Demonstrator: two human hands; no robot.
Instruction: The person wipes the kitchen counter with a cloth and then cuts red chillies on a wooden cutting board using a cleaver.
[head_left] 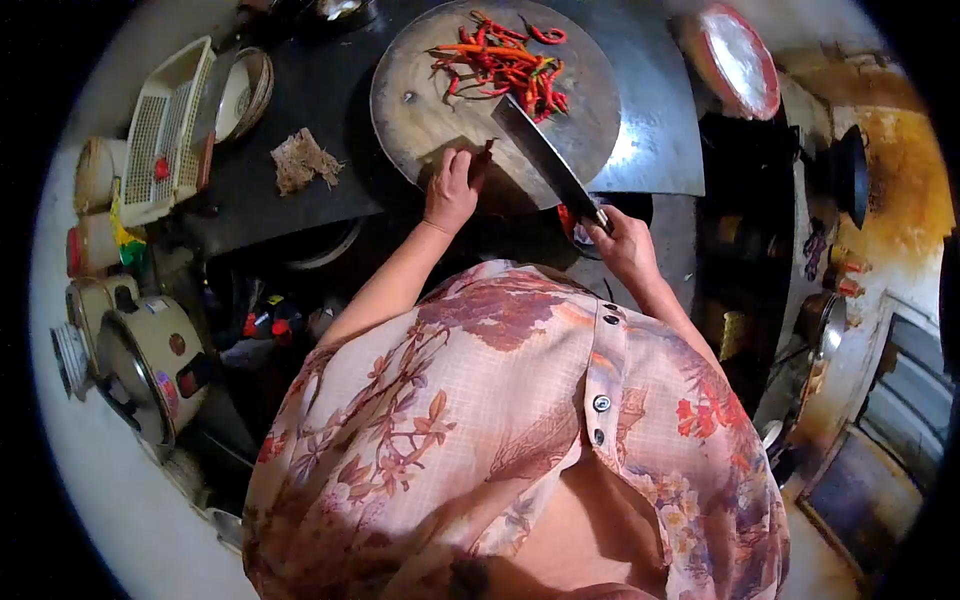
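A round cutting board (410, 125) lies on the dark counter with a heap of red chili peppers (505, 65) toward its far side. My right hand (628, 245) is closed round the handle of a cleaver (545, 155). The blade slants up and left over the board, its far end near the heap. At the board's near edge, my left hand (453, 190) has its fingers curled. A small dark reddish chili pepper (488, 147) pokes out between them, partly in shadow. The cleaver's blade and my left hand are apart.
On the counter's left lie a brown fibrous scrap (302, 162), a cream plastic basket (165, 130) and stacked bowls (245, 95). A red-rimmed basin (738, 62) stands at the right. A rice cooker (150, 365) sits lower left. A dark pan (850, 178) hangs on the right wall.
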